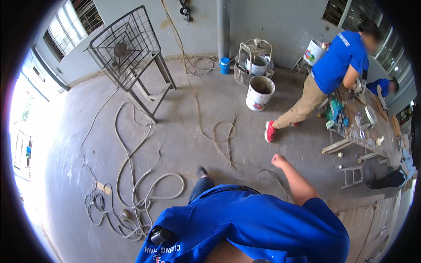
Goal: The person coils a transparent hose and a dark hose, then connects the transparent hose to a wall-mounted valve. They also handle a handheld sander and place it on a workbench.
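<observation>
My right arm reaches forward over the floor, its short blue sleeve at the shoulder. My right hand (277, 161) is curled closed, with no object showing in it. Under it lies grey concrete, and the nearest thing is a thin hose (229, 149) trailing over the floor to its left. Below my blue work shirt (245, 215) one dark shoe (201, 172) pokes out, stepping on the floor. My left hand is out of sight.
Hoses and cables (131, 193) lie in loops at the left. A metal-framed fan (125, 52) stands at the back left; a white bucket (260, 100) and a blue pail (224, 66) stand ahead. Two people work at a cluttered table (368, 133) at right, near a small stepladder (352, 176).
</observation>
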Motion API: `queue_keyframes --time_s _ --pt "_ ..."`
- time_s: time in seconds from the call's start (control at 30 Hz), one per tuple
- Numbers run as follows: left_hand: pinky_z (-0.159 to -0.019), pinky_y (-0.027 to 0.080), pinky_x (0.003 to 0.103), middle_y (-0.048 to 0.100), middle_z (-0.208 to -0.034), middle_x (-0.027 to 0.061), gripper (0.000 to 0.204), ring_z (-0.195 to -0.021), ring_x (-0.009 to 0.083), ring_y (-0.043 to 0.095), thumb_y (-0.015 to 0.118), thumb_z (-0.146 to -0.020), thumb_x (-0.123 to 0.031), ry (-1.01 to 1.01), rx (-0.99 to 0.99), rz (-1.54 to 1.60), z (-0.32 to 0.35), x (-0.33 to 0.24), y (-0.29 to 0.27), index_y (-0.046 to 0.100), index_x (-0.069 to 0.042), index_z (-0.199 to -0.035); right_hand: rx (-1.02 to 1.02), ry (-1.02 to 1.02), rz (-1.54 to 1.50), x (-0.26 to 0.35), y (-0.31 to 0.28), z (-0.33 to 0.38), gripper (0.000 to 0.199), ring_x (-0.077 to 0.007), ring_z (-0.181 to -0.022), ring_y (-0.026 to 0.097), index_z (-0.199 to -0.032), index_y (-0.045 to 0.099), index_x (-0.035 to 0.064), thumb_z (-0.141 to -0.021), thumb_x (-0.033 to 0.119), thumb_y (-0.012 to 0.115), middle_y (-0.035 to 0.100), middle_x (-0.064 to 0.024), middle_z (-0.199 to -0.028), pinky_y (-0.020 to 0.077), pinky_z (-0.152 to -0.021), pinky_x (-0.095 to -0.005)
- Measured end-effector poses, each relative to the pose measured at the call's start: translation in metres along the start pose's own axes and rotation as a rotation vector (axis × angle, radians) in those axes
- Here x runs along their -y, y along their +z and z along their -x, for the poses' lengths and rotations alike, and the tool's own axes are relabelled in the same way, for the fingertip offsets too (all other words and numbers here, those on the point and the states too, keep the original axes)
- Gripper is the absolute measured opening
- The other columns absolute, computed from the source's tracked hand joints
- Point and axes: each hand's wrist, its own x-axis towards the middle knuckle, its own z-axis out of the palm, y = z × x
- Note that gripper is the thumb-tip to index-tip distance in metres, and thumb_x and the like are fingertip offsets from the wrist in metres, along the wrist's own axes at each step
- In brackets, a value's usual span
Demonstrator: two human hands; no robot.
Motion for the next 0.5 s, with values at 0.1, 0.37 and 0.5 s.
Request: queue_keyframes --time_s 0.1,0.37,0.5 --pt "-0.080 0.049 0.045 0.064 -0.099 0.0122 0.026 -0.092 0.0323 0.061 0.052 -0.083 -0.026 -0.207 0.027 0.359 -0.041 0.023 -0.045 0.062 -0.013 -0.103 -0.121 0.051 -0.153 0.060 -0.042 -0.116 0.020 -0.0293 -0.085 0.063 -0.090 0.060 0.0126 -0.075 0.025 0.064 0.065 -0.0138 -0.088 0.0491 -0.075 -0.0393" --pt "-0.081 0.048 0.046 0.064 -0.104 0.0132 0.027 -0.094 0.0336 0.061 0.048 -0.086 -0.030 -0.092 -0.045 0.018 -0.221 0.141 -0.308 0.063 -0.013 -0.101 0.518 -0.407 0.237 0.216 -0.013 -0.210 0.028 -0.0252 -0.083 0.063 -0.098 0.063 0.0133 -0.075 0.030 0.066 0.065 -0.0119 -0.089 0.0498 -0.073 -0.0362" --pt "-0.067 0.048 0.049 0.062 -0.095 0.0201 0.032 -0.084 0.0375 0.060 0.047 -0.085 -0.035 -0.083 -0.628 0.322 -0.297 0.159 -0.553 0.063 -0.008 -0.085 0.510 -0.212 -0.005 0.257 -0.032 -0.263 0.031 -0.0284 -0.091 0.062 -0.099 0.065 0.0123 -0.075 0.033 0.066 0.066 -0.0125 -0.096 0.0481 -0.079 -0.0386"
